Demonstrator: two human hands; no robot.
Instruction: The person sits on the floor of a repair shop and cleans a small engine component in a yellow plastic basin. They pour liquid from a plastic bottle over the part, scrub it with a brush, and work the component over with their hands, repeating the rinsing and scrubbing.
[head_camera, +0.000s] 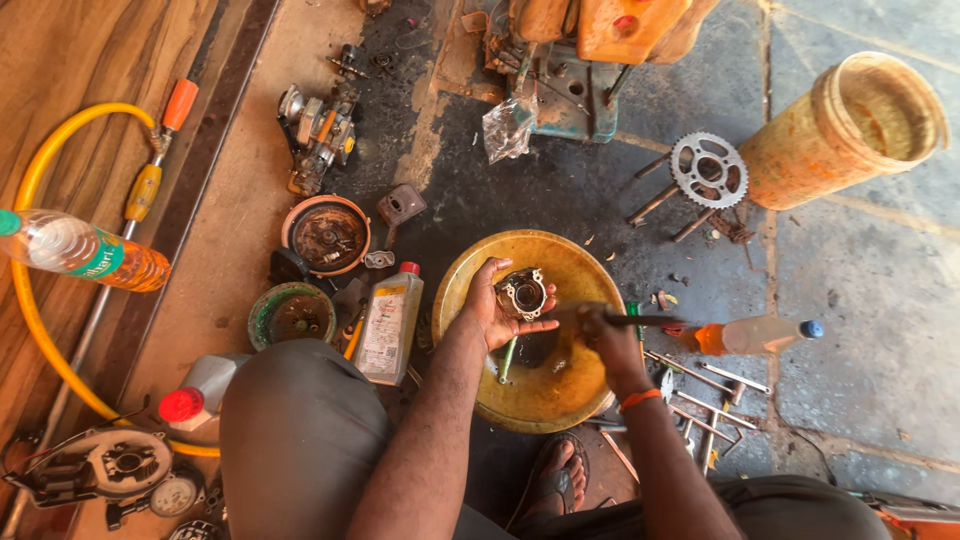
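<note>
Over a yellow metal basin (560, 400) on the floor, left hand (497, 305) cupped around a small engine part (522, 294), right hand (607, 335) gripping a dark tool (640, 321) beside it, oil bottle (388, 325) left, sprocket (708, 169) beyond.

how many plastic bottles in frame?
4, maybe more hidden: orange-liquid bottle far left; flat oil bottle left of the basin; blue-capped bottle right; red-capped jug by the knee.

sprocket (709, 170) right of and above yellow basin (560, 405) | woven basket (845, 130) farther right | oil bottle (389, 322) just left of basin | yellow hose (30, 300) far left
</note>
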